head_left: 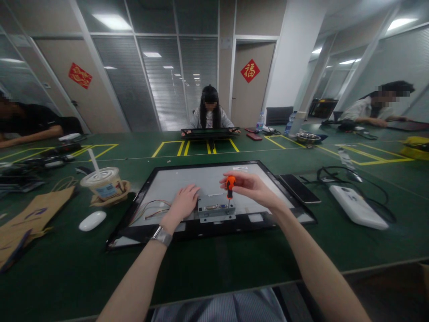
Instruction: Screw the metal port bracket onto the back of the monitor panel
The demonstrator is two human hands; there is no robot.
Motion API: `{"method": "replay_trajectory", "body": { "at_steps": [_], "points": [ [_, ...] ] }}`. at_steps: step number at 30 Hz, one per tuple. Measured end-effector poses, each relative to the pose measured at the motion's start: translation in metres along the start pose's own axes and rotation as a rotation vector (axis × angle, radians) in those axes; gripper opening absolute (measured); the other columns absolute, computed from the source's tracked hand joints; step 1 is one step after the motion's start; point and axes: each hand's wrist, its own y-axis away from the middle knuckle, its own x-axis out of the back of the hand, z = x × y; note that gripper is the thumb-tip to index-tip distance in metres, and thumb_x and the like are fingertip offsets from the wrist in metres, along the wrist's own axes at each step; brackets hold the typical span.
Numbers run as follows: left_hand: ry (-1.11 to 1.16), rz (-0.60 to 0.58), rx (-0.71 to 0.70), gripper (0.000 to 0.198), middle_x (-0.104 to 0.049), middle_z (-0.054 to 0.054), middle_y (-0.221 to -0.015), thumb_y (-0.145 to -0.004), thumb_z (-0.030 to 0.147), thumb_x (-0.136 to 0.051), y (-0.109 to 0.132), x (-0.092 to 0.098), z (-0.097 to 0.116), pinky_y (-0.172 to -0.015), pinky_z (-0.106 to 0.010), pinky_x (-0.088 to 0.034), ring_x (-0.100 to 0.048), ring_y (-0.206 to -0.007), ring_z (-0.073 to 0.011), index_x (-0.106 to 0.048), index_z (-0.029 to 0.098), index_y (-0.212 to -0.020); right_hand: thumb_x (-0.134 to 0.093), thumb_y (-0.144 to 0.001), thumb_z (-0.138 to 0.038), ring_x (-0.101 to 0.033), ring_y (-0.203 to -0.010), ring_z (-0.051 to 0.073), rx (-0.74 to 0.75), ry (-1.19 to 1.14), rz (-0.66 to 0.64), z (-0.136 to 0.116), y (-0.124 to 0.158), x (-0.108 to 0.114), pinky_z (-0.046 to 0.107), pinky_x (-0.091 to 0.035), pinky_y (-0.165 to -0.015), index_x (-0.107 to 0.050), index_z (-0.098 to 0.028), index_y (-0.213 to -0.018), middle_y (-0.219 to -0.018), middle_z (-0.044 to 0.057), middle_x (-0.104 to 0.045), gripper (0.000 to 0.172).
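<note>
A black-framed display panel (167,179) lies on the green table with its pale back facing up. On its near middle sits a metal bracket (217,219) with video ports along its front. My left hand (183,201) lies palm down on the panel, fingers stretched out and fingertips against the bracket's left side. My right hand (253,187) is closed around an orange and black screwdriver (230,185). It stands nearly upright, its shaft pointing down at the bracket's right part; the tip's exact seat is too small to make out. Thin wires (150,208) lie left of the bracket.
Left are a drink cup (102,183), a white oval case (92,221) and a paper bag (36,219). Right are a black phone (299,188), a white power bank (357,206) and black cables (378,190). People sit across the table (214,273) and at both sides.
</note>
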Motion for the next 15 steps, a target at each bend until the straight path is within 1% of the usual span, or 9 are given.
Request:
{"method": "replay_trajectory", "body": {
  "at_steps": [2, 3, 7, 10, 12, 13, 15],
  "points": [
    [0.001, 0.003, 0.001, 0.043, -0.051, -0.013, -0.154, -0.104, 0.026, -0.038, 0.0, 0.0, 0.0, -0.12, -0.047, -0.035, -0.048, -0.142, -0.0269, -0.054, 0.019, -0.143, -0.078, -0.085, -0.033, -0.073, -0.104, 0.023, 0.005, 0.004, 0.003, -0.001, 0.001, 0.001, 0.044, -0.061, -0.09, -0.072, -0.026, -0.122, -0.114, 0.008, -0.077, 0.038],
    [0.002, 0.004, 0.002, 0.043, -0.051, -0.012, -0.154, -0.104, 0.025, -0.038, 0.0, 0.0, 0.001, -0.12, -0.047, -0.035, -0.048, -0.142, -0.0267, -0.055, 0.019, -0.143, -0.079, -0.085, -0.033, -0.073, -0.103, 0.023, 0.014, 0.017, 0.025, 0.0, 0.001, 0.002, 0.045, -0.06, -0.091, -0.073, -0.026, -0.12, -0.113, 0.008, -0.077, 0.037],
    [0.0, 0.005, 0.008, 0.043, -0.051, -0.012, -0.154, -0.103, 0.024, -0.038, -0.001, -0.001, 0.001, -0.119, -0.047, -0.035, -0.049, -0.142, -0.0262, -0.056, 0.019, -0.141, -0.082, -0.08, -0.032, -0.073, -0.088, 0.021, 0.057, 0.141, 0.172, 0.008, -0.001, 0.002, 0.041, -0.062, -0.084, -0.077, -0.026, -0.11, -0.1, 0.005, -0.076, 0.031],
    [-0.001, 0.003, 0.007, 0.043, -0.051, -0.013, -0.154, -0.103, 0.023, -0.037, -0.001, -0.001, 0.001, -0.119, -0.047, -0.036, -0.049, -0.142, -0.0261, -0.056, 0.019, -0.141, -0.085, -0.076, -0.03, -0.069, -0.081, 0.018, 0.111, 0.259, 0.252, 0.011, -0.003, 0.0, 0.038, -0.061, -0.079, -0.077, -0.026, -0.103, -0.096, 0.003, -0.072, 0.028],
    [-0.002, 0.0, 0.005, 0.043, -0.051, -0.012, -0.154, -0.103, 0.023, -0.036, 0.0, 0.0, 0.001, -0.119, -0.047, -0.035, -0.048, -0.142, -0.0259, -0.055, 0.019, -0.142, -0.086, -0.074, -0.032, -0.065, -0.077, 0.017, 0.16, 0.337, 0.287, 0.011, -0.003, -0.003, 0.037, -0.061, -0.076, -0.077, -0.026, -0.099, -0.095, 0.003, -0.068, 0.027],
    [-0.002, -0.001, 0.004, 0.043, -0.051, -0.012, -0.154, -0.103, 0.024, -0.036, 0.0, 0.001, 0.001, -0.119, -0.047, -0.035, -0.048, -0.142, -0.0259, -0.055, 0.019, -0.142, -0.086, -0.075, -0.034, -0.064, -0.077, 0.017, 0.179, 0.375, 0.296, 0.01, -0.003, -0.004, 0.037, -0.061, -0.076, -0.077, -0.026, -0.098, -0.095, 0.003, -0.067, 0.026],
    [-0.003, -0.006, 0.004, 0.044, -0.051, -0.012, -0.154, -0.104, 0.024, -0.036, 0.001, 0.002, 0.002, -0.12, -0.047, -0.035, -0.048, -0.142, -0.0263, -0.055, 0.018, -0.142, -0.08, -0.081, -0.037, -0.065, -0.082, 0.019, 0.198, 0.422, 0.291, 0.01, -0.003, -0.006, 0.038, -0.06, -0.079, -0.076, -0.027, -0.102, -0.097, 0.005, -0.066, 0.024]
  ]
}}
